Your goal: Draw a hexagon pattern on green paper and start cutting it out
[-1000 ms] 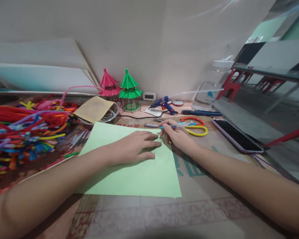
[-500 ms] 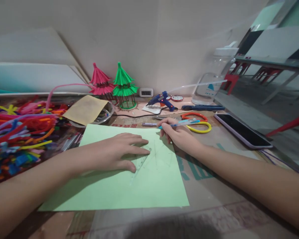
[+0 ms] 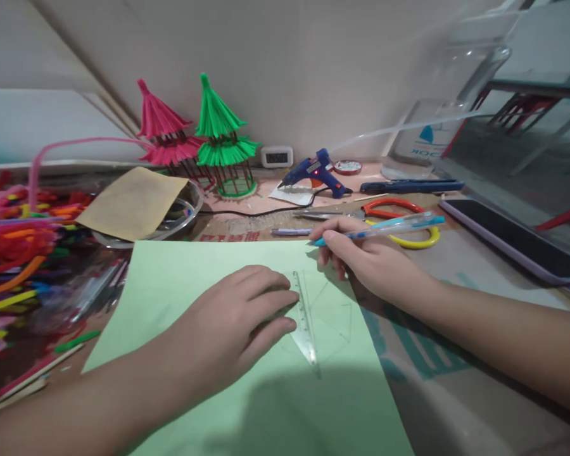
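A light green sheet of paper (image 3: 171,278) lies before me with thin pencil-like lines on its right part. My left hand (image 3: 247,310) rests on it with fingers apart, the fingertips touching a clear set square (image 3: 304,323). Part of the set square is hidden under those fingers; its visible marked edge runs nearly straight away from me, close to the drawn lines. In my right hand (image 3: 356,250) is a slim pen with a clear and blue barrel (image 3: 399,223), its blue tip end pointing left above the paper's far right corner.
Behind the paper lie scissors (image 3: 425,238), a purple pen (image 3: 289,232), a blue glue gun (image 3: 313,172) and a blue cutter (image 3: 411,186). A phone (image 3: 513,237) and bottle (image 3: 427,133) are right. Green (image 3: 225,152) and pink (image 3: 166,126) pavilion models stand behind; pipe cleaners (image 3: 14,247) left.
The set square has turned from a slant to nearly upright in view, and my left hand has shifted with it. My right hand still holds the pen. The camera view has moved closer.
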`<action>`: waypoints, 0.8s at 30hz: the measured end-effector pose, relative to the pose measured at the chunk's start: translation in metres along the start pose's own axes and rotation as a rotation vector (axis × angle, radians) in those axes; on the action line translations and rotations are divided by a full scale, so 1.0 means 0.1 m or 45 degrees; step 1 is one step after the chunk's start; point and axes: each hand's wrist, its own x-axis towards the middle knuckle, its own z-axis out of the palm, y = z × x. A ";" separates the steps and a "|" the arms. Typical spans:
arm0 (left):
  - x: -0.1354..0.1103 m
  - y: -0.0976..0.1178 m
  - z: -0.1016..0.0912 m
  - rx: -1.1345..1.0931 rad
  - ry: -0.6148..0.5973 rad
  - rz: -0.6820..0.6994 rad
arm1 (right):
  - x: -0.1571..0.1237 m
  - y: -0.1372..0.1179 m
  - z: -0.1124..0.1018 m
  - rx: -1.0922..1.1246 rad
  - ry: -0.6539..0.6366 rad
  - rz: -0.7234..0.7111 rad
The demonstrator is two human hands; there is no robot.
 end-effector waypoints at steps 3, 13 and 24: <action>-0.03 -0.01 0.01 -0.010 0.047 0.018 | -0.01 0.00 0.00 0.012 -0.005 -0.008; -0.02 -0.04 0.06 0.090 0.091 0.054 | -0.01 0.01 0.00 -0.031 0.006 -0.015; -0.02 -0.04 0.05 0.119 0.034 0.069 | -0.02 0.00 -0.01 -0.046 0.004 -0.030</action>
